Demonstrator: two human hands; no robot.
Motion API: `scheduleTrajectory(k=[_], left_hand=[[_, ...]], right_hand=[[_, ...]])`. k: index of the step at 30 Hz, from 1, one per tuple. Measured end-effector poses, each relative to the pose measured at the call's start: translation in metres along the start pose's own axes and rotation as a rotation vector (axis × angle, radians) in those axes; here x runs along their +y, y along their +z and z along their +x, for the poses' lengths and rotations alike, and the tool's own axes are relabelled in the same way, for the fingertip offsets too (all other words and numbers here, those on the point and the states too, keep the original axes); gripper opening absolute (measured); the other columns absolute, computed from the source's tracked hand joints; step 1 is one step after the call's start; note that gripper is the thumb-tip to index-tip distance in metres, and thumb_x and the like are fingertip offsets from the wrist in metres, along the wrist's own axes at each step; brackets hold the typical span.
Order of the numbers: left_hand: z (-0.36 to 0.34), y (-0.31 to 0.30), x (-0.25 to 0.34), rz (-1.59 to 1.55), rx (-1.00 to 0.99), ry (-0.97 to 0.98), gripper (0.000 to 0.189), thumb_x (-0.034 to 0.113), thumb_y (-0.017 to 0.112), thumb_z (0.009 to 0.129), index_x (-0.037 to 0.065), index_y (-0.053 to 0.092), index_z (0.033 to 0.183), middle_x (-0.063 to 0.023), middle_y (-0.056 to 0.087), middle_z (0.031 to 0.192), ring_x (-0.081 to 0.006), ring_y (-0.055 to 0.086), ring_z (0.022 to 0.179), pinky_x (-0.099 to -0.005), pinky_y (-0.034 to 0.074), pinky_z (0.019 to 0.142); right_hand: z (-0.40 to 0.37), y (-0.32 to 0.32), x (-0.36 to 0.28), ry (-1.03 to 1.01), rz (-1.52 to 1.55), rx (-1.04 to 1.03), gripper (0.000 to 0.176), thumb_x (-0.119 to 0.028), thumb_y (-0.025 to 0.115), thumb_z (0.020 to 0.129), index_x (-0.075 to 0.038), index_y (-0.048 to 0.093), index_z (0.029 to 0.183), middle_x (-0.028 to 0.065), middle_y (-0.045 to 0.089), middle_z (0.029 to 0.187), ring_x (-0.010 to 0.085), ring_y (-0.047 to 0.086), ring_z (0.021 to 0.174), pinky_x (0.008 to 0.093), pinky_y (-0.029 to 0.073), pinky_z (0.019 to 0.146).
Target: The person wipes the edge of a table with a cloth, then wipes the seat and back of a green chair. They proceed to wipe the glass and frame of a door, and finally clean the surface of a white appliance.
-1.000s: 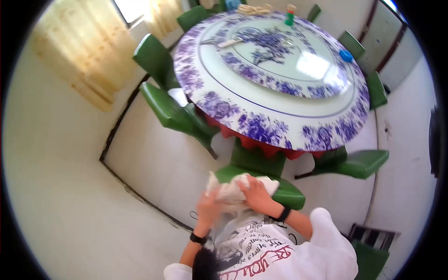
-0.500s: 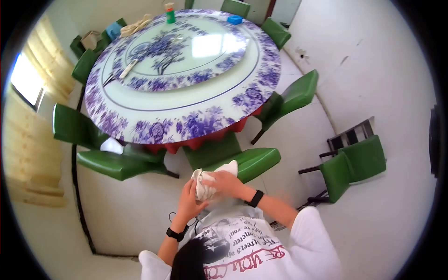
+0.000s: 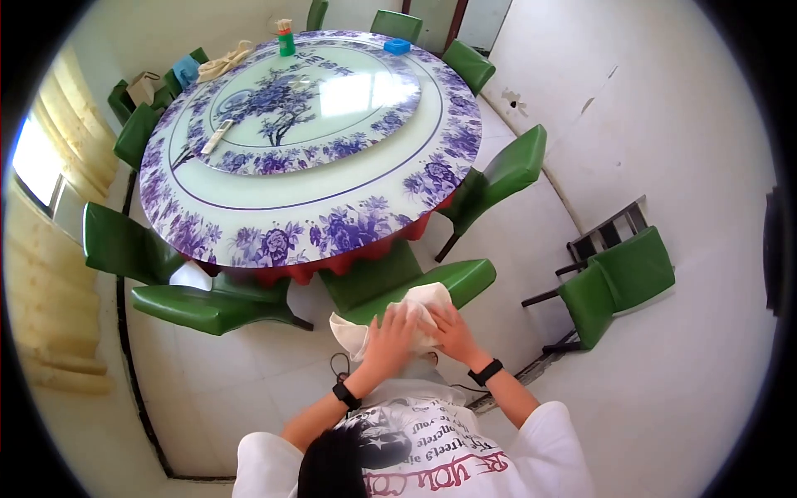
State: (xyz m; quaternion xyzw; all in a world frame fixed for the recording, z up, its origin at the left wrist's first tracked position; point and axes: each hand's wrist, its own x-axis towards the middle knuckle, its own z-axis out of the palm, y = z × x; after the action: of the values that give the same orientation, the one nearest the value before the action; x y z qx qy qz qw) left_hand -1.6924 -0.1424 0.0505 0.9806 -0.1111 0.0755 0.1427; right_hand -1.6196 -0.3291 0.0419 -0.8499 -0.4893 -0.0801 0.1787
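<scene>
A cream-white cloth is bunched up in front of my body, above the green seat of the nearest chair. My left hand presses on it from the left, fingers together over the folds, and a loose corner sticks out past that hand. On the other side my right hand grips the cloth, its fingertips sunk into the folds close to the left fingers. The palms and the cloth's underside are hidden.
A round table with purple flowers carries a glass turntable. On it are a green toothpick holder, a blue box, beige cloths and a white remote-like object. Green chairs surround it; another chair stands by the right wall.
The cloth has shifted right and spread wider, with a corner now out to the left. My hands have moved right with it, and the view has shifted slightly.
</scene>
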Motion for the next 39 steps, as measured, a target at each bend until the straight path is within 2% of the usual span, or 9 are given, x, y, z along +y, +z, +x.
scheduleTrajectory(k=[4,8,12,15,22,29,34,38,39], left_hand=[[0.003,0.009,-0.005,-0.115,-0.001,-0.167,0.096,0.035,0.077,0.059,0.002,0.029,0.135,-0.0141,0.043,0.131,-0.0265,0.043,0.120,-0.0454,0.033,0.097],[0.010,0.011,0.003,-0.098,0.034,-0.249,0.094,0.037,0.078,0.058,0.001,0.033,0.133,-0.0118,0.053,0.120,-0.0240,0.051,0.113,-0.0388,0.036,0.094],[0.005,0.039,0.010,0.121,0.216,-0.199,0.086,0.037,0.078,0.058,0.001,0.041,0.127,-0.0112,0.057,0.115,-0.0240,0.054,0.108,-0.0359,0.038,0.093],[-0.003,0.053,0.017,0.253,0.351,-0.145,0.075,0.035,0.075,0.062,0.001,0.046,0.122,-0.0113,0.057,0.114,-0.0258,0.054,0.109,-0.0382,0.037,0.093],[0.018,0.075,0.054,0.227,0.295,-0.060,0.068,0.013,0.069,0.059,-0.002,0.042,0.119,-0.0189,0.050,0.122,-0.0331,0.046,0.119,-0.0481,0.030,0.099],[0.122,0.116,0.118,0.121,0.285,0.034,0.066,0.008,0.063,0.059,0.001,0.042,0.121,-0.0182,0.049,0.124,-0.0331,0.044,0.120,-0.0469,0.032,0.099],[0.208,0.113,0.156,0.082,0.116,0.054,0.067,0.007,0.059,0.059,0.003,0.044,0.124,-0.0152,0.052,0.121,-0.0296,0.046,0.118,-0.0431,0.032,0.099],[0.259,0.135,0.172,0.049,0.151,0.056,0.061,0.008,0.058,0.060,0.005,0.051,0.120,-0.0094,0.060,0.091,-0.0256,0.057,0.084,-0.0384,0.043,0.080],[0.274,0.139,0.178,0.077,0.208,0.005,0.044,0.008,0.055,0.070,0.007,0.057,0.114,-0.0047,0.059,0.084,-0.0220,0.057,0.072,-0.0352,0.044,0.071]], right_hand=[[0.056,-0.009,0.017,-0.071,0.129,-0.112,0.065,-0.019,0.071,0.061,-0.017,0.050,0.123,0.0133,0.044,0.131,0.0295,0.036,0.125,0.0458,0.023,0.106],[0.054,-0.001,0.032,-0.097,0.251,-0.173,0.061,-0.029,0.071,0.064,-0.018,0.050,0.120,0.0089,0.055,0.109,0.0294,0.050,0.103,0.0446,0.035,0.092],[0.034,0.020,0.043,-0.192,0.236,0.067,0.057,-0.024,0.068,0.066,-0.018,0.051,0.120,0.0099,0.056,0.104,0.0266,0.053,0.099,0.0413,0.037,0.090],[0.025,0.032,0.050,-0.258,0.330,0.203,0.033,-0.017,0.056,0.078,-0.020,0.059,0.110,0.0109,0.057,0.103,0.0257,0.055,0.097,0.0393,0.041,0.084],[-0.011,0.018,0.106,-0.459,0.382,0.156,0.036,-0.014,0.046,0.084,-0.020,0.054,0.119,0.0138,0.055,0.117,0.0261,0.053,0.110,0.0402,0.039,0.096],[-0.064,-0.030,0.207,-0.291,0.439,0.137,0.034,-0.011,0.052,0.083,-0.018,0.053,0.117,0.0133,0.055,0.111,0.0272,0.054,0.106,0.0373,0.041,0.094],[-0.090,-0.037,0.269,-0.016,0.407,0.117,0.045,-0.007,0.052,0.081,-0.015,0.047,0.125,0.0133,0.055,0.094,0.0284,0.056,0.085,0.0378,0.047,0.070],[-0.107,-0.031,0.327,0.020,0.452,-0.018,0.062,-0.002,0.054,0.072,-0.013,0.042,0.132,0.0150,0.058,0.081,0.0324,0.055,0.070,0.0411,0.045,0.063],[-0.104,-0.021,0.347,0.033,0.481,-0.114,0.064,-0.004,0.055,0.073,-0.015,0.039,0.134,0.0141,0.059,0.084,0.0322,0.056,0.069,0.0403,0.045,0.063]])
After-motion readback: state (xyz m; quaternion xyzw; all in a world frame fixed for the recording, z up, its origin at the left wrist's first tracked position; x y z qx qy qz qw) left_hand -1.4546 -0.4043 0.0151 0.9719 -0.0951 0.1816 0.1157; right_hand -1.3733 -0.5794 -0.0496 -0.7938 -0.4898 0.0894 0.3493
